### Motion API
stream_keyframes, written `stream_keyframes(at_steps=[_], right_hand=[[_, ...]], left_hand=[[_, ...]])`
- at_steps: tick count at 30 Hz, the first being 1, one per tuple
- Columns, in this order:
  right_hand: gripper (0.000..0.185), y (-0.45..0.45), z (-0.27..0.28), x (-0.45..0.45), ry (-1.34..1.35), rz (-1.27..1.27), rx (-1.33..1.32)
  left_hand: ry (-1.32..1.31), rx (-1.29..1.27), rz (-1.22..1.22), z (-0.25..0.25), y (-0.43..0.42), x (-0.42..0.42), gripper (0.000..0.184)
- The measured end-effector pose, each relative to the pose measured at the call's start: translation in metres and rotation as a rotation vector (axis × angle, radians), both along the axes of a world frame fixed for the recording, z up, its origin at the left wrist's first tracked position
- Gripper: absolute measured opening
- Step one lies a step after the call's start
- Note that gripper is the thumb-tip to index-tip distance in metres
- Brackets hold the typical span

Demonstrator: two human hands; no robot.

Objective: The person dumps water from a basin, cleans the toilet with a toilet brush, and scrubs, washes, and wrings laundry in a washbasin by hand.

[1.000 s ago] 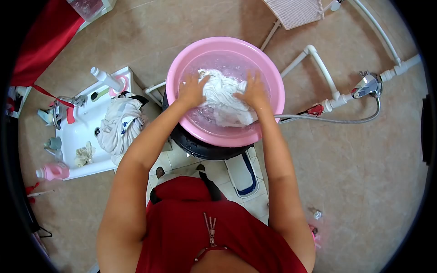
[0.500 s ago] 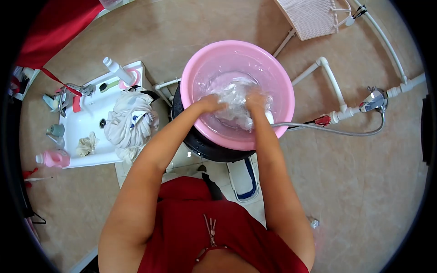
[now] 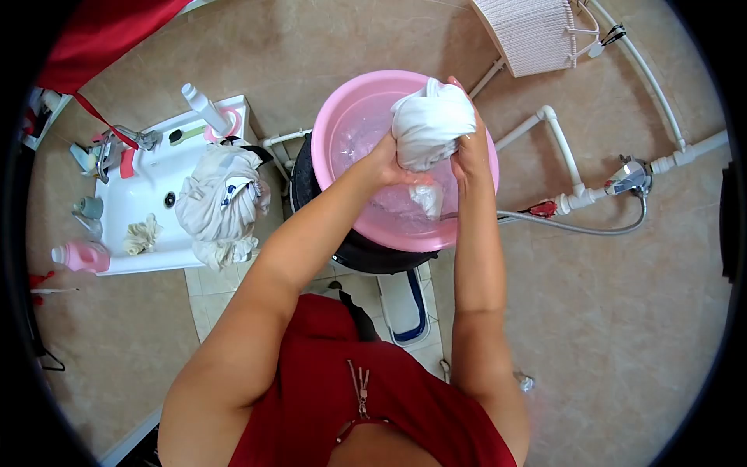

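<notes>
A bunched white cloth [image 3: 433, 124] is lifted above a round pink basin [image 3: 336, 109] that holds water. My left hand [image 3: 391, 162] grips the cloth from its lower left side. On the right side, my right hand [image 3: 471, 148] is wrapped round the same cloth, with its fingertips partly hidden behind it. A wet end of pale cloth [image 3: 426, 198] hangs below my left hand, over the water. The basin rests on a black tub [image 3: 354, 251].
To the left, a white sink [image 3: 136, 198] bears a heap of white laundry [image 3: 218, 194], a white bottle [image 3: 204, 107] and a pink jug [image 3: 82, 256]. A metal hose [image 3: 576, 226] runs from the wall tap [image 3: 632, 177] to the basin. A pale woven basket [image 3: 529, 35] is at upper right.
Both hands were down in the water on the cloth. They have risen out of the basin, raising the cloth as a bundle toward the basin's far right side.
</notes>
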State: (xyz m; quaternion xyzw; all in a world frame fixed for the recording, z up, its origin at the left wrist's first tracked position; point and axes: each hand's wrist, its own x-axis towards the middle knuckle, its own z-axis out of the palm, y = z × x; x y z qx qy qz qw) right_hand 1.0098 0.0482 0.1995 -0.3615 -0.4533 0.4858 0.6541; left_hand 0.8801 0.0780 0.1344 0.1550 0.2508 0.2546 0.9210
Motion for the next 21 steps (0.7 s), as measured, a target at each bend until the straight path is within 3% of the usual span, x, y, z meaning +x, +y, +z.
stream_keyframes(at_steps=[3, 6, 9, 12, 14, 16, 17, 21], right_hand=[[0.047, -0.021, -0.016, 0.002, 0.199, 0.07, 0.047], [0.045, -0.049, -0.047, 0.005, 0.379, 0.024, 0.007], [0.044, -0.059, -0.057, 0.005, 0.643, 0.003, -0.011], [0.042, -0.05, -0.07, 0.01, 0.877, 0.005, -0.148], [0.043, -0.039, -0.111, 0.009, 0.464, -0.129, -0.09], [0.044, -0.03, -0.113, 0.003, 0.895, 0.05, -0.089], [0.044, -0.028, -0.116, -0.003, 0.982, 0.084, -0.113], [0.043, -0.029, -0.121, -0.017, 0.915, 0.065, -0.192]], left_hand=[[-0.562, -0.131, 0.098, -0.029, 0.026, 0.024, 0.058], [-0.427, -0.028, 0.173, -0.05, 0.05, 0.031, 0.045], [-0.331, -0.096, 0.303, -0.046, 0.04, 0.031, 0.03], [-0.212, 0.083, 0.421, -0.024, 0.021, 0.038, 0.027], [-0.04, 0.226, 0.441, 0.014, -0.012, 0.035, 0.026], [0.036, 0.312, 0.427, 0.026, -0.032, 0.037, 0.03], [0.055, 0.406, 0.393, 0.026, -0.038, 0.037, 0.03], [0.21, 0.78, 0.268, 0.035, -0.057, 0.028, 0.032]])
